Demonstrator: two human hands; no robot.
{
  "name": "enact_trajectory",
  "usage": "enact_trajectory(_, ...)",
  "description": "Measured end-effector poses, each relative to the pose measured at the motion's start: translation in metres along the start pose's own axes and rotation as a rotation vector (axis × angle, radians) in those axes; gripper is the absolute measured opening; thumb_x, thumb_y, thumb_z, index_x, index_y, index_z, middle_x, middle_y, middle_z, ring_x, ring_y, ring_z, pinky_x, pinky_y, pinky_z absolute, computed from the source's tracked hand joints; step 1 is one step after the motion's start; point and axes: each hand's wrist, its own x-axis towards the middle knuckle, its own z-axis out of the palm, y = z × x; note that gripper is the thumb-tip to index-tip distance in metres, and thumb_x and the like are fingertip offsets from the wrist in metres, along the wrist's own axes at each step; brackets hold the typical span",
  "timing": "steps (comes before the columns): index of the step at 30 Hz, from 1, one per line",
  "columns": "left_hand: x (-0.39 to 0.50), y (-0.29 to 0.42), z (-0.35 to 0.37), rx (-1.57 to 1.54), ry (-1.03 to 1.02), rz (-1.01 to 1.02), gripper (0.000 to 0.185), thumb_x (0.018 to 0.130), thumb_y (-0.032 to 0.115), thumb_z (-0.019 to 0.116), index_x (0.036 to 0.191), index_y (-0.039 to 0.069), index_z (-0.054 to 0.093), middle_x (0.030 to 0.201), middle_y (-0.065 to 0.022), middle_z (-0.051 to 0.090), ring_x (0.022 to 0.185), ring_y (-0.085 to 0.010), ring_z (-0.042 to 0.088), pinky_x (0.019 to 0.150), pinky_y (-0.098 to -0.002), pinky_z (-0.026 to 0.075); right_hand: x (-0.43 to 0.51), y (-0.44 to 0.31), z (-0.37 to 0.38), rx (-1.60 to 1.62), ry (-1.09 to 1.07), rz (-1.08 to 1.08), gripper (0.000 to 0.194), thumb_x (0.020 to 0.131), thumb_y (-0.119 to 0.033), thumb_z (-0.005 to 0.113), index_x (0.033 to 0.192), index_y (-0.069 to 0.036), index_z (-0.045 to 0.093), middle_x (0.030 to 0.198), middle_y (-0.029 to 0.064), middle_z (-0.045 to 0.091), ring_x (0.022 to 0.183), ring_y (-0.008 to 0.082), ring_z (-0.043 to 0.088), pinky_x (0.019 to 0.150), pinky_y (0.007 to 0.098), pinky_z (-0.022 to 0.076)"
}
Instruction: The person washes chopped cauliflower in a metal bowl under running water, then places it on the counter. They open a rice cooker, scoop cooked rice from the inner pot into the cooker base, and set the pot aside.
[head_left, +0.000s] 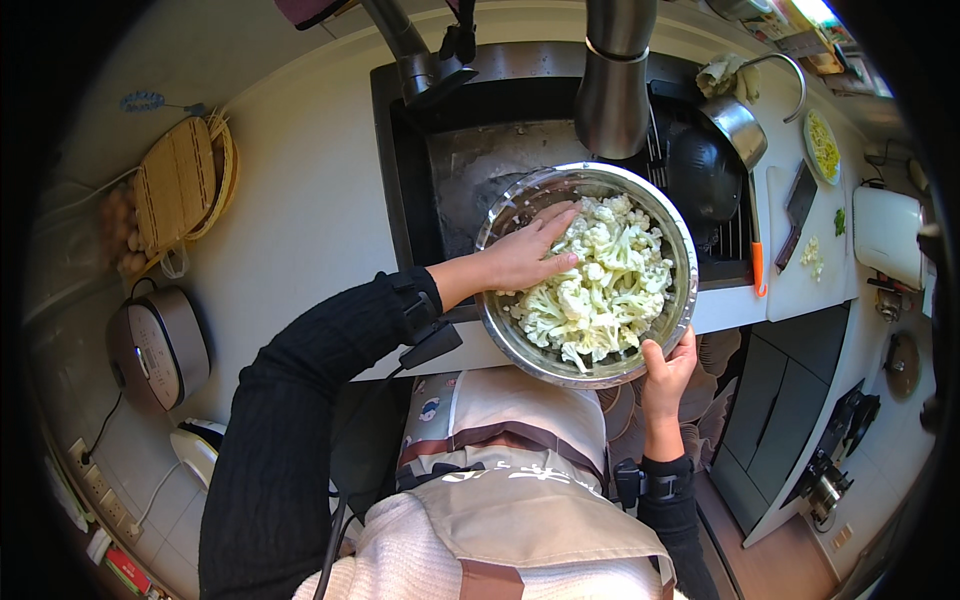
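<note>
A stainless steel bowl (682, 247) of cauliflower florets (600, 285) is held over the front of a dark sink (480, 142), tilted a little. My left hand (529, 251) reaches over its left rim and lies with spread fingers against the left side of the florets; the fingers do not close on anything visible. My right hand (667, 371) grips the bowl's rim at the lower right, thumb on top, with the other fingers partly hidden beneath.
A faucet (409, 52) and a metal cylinder (615, 82) stand over the sink. To the right are a black pan (701, 176), a small pot (735, 131), a cleaver (801, 196) on a white cutting board (821, 281). A rice cooker (157, 349) stands left.
</note>
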Motion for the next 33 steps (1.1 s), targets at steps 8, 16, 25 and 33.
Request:
enact_trajectory(8,0.002,-0.003,0.0,-0.039,-0.018,-0.018,0.079,0.097,0.05,0.045,0.152,0.004,0.013,0.156,-0.0219,0.012,0.145,-0.0359,0.012,0.118,-0.0409,0.014,0.002,-0.002,0.013,0.099,0.083,-0.008,0.03,0.073,0.001,0.058,0.103,0.001,0.056,0.098,0.0036,0.062,0.085,0.0091,0.056,0.084,0.024,0.0445)
enact_trajectory(16,0.007,-0.008,0.0,-0.145,0.046,-0.009,0.086,0.094,0.05,0.05,0.153,0.005,0.006,0.157,-0.0247,0.009,0.146,-0.0359,0.01,0.118,-0.0411,0.012,0.013,-0.006,0.025,0.249,0.13,-0.024,0.023,0.07,0.0,0.062,0.091,-0.002,0.055,0.089,0.0032,0.063,0.076,0.0088,0.056,0.079,0.0237,0.0456)
enact_trajectory(25,0.012,-0.002,0.008,-0.042,0.118,-0.1,0.086,0.095,0.051,0.047,0.15,-0.002,0.008,0.155,-0.0273,0.012,0.145,-0.0375,0.014,0.118,-0.0402,0.016,0.022,-0.003,0.017,0.346,0.107,-0.022,0.03,0.066,0.001,0.061,0.096,0.002,0.058,0.094,0.0089,0.066,0.079,0.015,0.061,0.081,0.027,0.0495)
enact_trajectory(33,-0.05,0.053,-0.024,0.126,0.319,-0.069,0.044,0.098,0.018,0.047,0.141,0.011,0.04,0.145,-0.0221,0.035,0.13,-0.0368,0.043,0.095,-0.0434,0.048,0.018,-0.007,0.004,0.459,0.075,-0.022,0.052,0.064,-0.004,0.056,0.116,0.007,0.055,0.11,0.0188,0.064,0.096,0.029,0.065,0.092,0.038,0.0514)
